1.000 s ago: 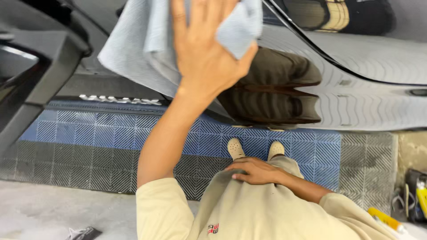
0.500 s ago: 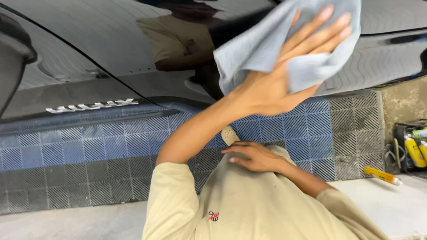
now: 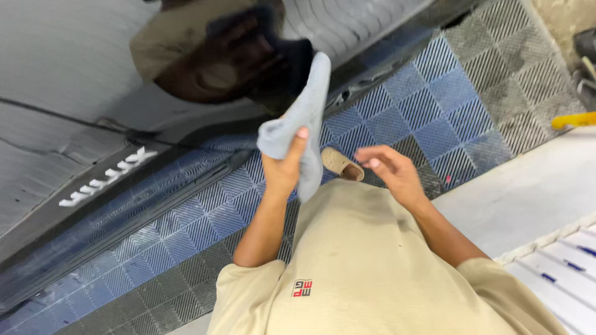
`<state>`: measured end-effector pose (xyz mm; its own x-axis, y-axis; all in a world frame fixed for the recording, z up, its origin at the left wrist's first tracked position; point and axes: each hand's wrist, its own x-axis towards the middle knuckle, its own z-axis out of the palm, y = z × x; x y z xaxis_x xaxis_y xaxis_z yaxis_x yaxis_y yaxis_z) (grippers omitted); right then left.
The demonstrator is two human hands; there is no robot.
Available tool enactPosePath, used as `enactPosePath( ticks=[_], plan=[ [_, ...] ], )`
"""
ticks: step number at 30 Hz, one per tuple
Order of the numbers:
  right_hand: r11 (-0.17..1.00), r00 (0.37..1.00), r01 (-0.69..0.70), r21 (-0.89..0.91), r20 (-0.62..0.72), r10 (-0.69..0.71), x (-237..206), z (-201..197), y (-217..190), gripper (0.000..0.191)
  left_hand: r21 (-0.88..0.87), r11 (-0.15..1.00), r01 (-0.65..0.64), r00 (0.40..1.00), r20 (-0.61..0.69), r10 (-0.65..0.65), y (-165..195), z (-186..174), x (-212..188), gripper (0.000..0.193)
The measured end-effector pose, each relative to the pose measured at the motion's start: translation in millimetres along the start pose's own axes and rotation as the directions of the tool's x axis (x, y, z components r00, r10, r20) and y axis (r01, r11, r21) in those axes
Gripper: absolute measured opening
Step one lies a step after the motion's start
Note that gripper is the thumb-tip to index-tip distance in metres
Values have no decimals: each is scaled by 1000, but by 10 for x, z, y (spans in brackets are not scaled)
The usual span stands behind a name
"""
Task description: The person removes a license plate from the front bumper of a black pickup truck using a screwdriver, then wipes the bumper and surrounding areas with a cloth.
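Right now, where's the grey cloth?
In the head view the cloth hangs just left of centre, gripped in the left hand, off the black car panel and above the blue floor tiles.

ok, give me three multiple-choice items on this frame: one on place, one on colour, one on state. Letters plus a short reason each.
1. Where is the grey cloth?
A. Lying on the floor tiles
B. Held up in the left hand, in front of the glossy dark car body
C. Draped over the person's shoulder

2. What colours are the floor tiles beside the car?
A. Blue and grey
B. Red and white
C. Green and yellow

3. What is the state of the right hand?
A. Clenched on the cloth
B. Pressed flat on the car
C. Open and empty, fingers loosely spread

Key:
1 B: the left hand pinches the cloth below its bunched end, and it stands up against the car body.
2 A: ribbed blue squares sit next to grey ones.
3 C: it hovers beside the cloth, holding nothing.
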<state>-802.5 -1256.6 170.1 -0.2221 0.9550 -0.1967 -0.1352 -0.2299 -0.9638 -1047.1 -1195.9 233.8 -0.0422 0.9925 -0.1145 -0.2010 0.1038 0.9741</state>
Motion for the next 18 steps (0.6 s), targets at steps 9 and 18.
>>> enactPosePath(
  ticks=[9, 18],
  plan=[
    [312, 967, -241, 919, 201, 156, -435, 564, 711, 53, 287, 900, -327, 867, 471, 165, 162, -184, -1431, 75],
    [288, 918, -391, 874, 393, 54, -764, 1038, 1003, 82, 236, 963, 131, 991, -32, -127, -438, -1497, -1531, 45]
  ],
)
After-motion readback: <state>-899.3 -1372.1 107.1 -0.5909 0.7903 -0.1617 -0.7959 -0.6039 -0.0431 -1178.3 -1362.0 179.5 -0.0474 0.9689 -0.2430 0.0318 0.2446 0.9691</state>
